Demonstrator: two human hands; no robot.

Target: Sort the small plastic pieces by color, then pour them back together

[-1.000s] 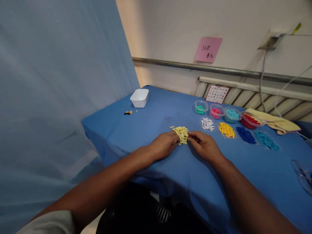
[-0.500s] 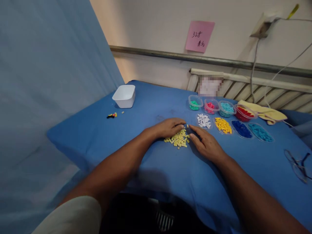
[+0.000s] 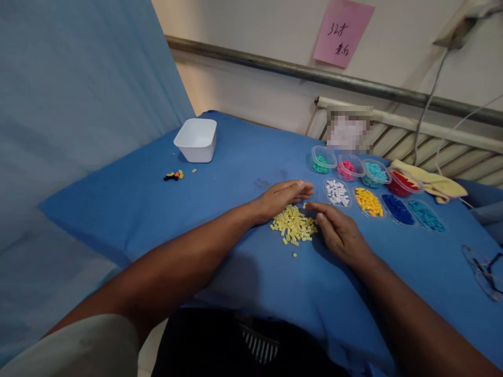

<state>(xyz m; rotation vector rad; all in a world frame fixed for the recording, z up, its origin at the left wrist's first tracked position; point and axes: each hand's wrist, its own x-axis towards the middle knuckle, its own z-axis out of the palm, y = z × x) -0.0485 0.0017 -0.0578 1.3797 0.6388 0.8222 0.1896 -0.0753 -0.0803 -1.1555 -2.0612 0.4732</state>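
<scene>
A loose pile of small pale-yellow building bricks (image 3: 294, 225) lies on the blue cloth between my hands. My left hand (image 3: 283, 199) rests along the far left side of the pile, fingers stretched out, palm turned to the right. My right hand (image 3: 338, 230) is at the pile's right side, fingers extended and thumb apart. One brick (image 3: 304, 206) sits close to the right fingertips at the far edge. A single brick (image 3: 294, 255) lies apart on the near side. I see nothing held in either hand.
A white tub (image 3: 196, 141) stands at the back left, near a small cluster of black, yellow and orange pieces (image 3: 173, 176). Clear tubs with green bricks (image 3: 320, 164) and other colours line the right, with a yellow cloth (image 3: 436, 183) behind and glasses (image 3: 485, 272) at the edge.
My left hand has shifted to the pile's far side and its fingers have straightened. The pile looks more spread out, with one brick now apart in front. The view has also shifted.
</scene>
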